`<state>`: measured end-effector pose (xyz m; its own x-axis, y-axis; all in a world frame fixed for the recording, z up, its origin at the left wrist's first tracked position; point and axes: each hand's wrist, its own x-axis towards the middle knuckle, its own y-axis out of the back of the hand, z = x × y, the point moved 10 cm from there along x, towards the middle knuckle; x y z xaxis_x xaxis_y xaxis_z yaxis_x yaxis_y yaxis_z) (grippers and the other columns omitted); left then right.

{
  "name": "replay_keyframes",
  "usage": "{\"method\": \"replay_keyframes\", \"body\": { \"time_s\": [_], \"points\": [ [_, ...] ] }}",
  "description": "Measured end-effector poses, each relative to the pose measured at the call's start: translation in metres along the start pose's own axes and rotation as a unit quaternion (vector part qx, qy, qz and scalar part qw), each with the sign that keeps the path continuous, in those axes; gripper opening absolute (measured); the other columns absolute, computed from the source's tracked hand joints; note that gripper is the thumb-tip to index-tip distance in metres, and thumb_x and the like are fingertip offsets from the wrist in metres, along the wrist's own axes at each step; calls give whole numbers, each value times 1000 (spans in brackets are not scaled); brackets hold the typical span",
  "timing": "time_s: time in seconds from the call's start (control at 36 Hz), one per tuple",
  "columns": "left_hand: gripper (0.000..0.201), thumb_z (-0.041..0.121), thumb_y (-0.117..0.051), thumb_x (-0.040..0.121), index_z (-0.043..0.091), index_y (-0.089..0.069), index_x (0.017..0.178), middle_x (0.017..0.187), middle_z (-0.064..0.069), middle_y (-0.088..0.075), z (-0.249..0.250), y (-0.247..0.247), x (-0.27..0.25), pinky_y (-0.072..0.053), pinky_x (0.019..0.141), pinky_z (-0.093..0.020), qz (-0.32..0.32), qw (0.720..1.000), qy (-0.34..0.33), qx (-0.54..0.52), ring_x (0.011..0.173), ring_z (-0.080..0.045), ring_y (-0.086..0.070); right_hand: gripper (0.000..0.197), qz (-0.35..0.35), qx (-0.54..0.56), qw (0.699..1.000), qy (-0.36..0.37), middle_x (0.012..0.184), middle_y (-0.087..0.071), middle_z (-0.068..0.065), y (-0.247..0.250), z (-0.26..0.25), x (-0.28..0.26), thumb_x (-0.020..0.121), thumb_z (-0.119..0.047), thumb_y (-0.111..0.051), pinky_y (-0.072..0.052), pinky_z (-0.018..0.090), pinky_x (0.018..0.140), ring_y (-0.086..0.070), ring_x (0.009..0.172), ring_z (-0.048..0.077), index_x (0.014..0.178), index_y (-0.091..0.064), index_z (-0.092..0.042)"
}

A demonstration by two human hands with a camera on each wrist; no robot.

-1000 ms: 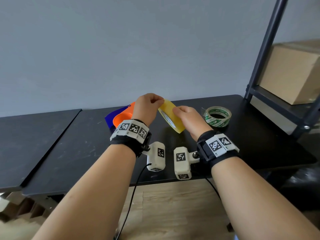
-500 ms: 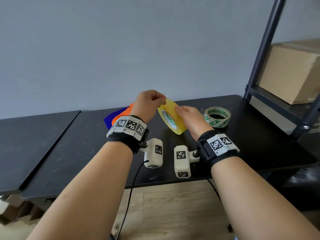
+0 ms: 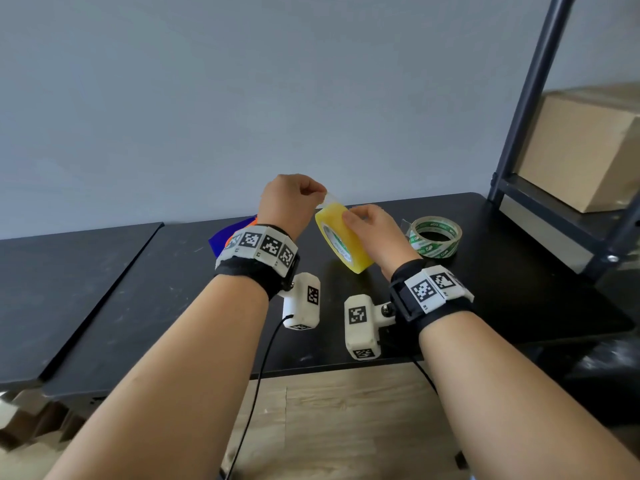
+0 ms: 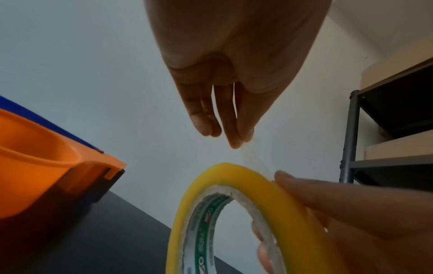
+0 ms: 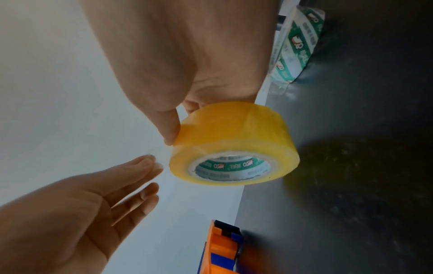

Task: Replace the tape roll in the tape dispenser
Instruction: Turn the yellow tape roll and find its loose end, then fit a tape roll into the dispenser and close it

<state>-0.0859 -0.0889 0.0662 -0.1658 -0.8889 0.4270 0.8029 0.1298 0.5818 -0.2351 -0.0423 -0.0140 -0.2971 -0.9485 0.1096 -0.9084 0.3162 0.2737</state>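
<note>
My right hand (image 3: 360, 220) grips a full yellow tape roll (image 3: 341, 237) on edge, just above the black table (image 3: 138, 306). Its thumb presses the outer face (image 5: 234, 133) and its fingers reach into the core. My left hand (image 3: 320, 197) is directly above the roll and pinches the clear free tape end (image 4: 255, 157) between thumb and fingertips (image 4: 234, 137). A short strip is peeled off the roll. The orange and blue tape dispenser (image 4: 46, 166) lies on the table behind my left wrist, mostly hidden in the head view (image 3: 239, 230).
A nearly used-up roll with a green and white core (image 3: 434, 237) lies flat to the right. A dark metal shelf (image 3: 519, 116) holding a cardboard box (image 3: 581, 150) stands at the right. A second black tabletop (image 3: 52, 278) adjoins on the left.
My left hand has risen, drawing the clear tape end up off the yellow roll. My right hand has lifted the roll slightly and kept its grip.
</note>
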Motion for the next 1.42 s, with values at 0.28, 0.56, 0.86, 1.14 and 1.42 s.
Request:
{"method": "replay_keyframes", "body": {
  "time_s": [0.28,0.56,0.86,1.14,1.42],
  "points": [
    [15,15,-64,87,15,-77,95,97,0,-74,3,2,0,-44,75,-19,-12,1000,-4,-11,83,-8,-61,34,-8,-2,999,43,115,-62,-4,-7,-16,-5,98,-23,-43,-49,27,87,-60,101,11,126,-63,-26],
    [34,17,-66,87,23,-66,120,86,0,-67,-1,-2,1,-44,74,-21,-16,999,-9,-42,76,-11,-58,18,64,40,996,39,99,-67,-3,2,-11,-2,92,-32,-60,-52,33,85,-64,93,18,104,-69,-22],
    [32,16,-49,94,19,-64,122,118,0,-65,-42,16,8,-47,84,-28,16,999,51,0,100,-23,-62,9,100,36,993,48,82,-69,-4,-3,-18,6,88,-24,-64,-53,34,82,-65,85,19,83,-72,-20],
    [47,12,-48,87,16,-53,133,139,-13,-48,-134,51,7,-41,104,-41,0,956,203,211,130,-33,-42,10,97,58,992,56,79,-67,-6,-24,-22,11,86,-23,-66,-56,40,85,-66,86,18,82,-72,-18],
    [47,13,-50,88,12,-50,134,135,-17,-52,-163,47,-3,-44,97,-41,-52,931,241,268,126,-35,-45,10,92,58,992,62,80,-68,-8,-38,-21,15,87,-27,-66,-56,37,83,-66,85,15,81,-72,-22]
  ]
}}
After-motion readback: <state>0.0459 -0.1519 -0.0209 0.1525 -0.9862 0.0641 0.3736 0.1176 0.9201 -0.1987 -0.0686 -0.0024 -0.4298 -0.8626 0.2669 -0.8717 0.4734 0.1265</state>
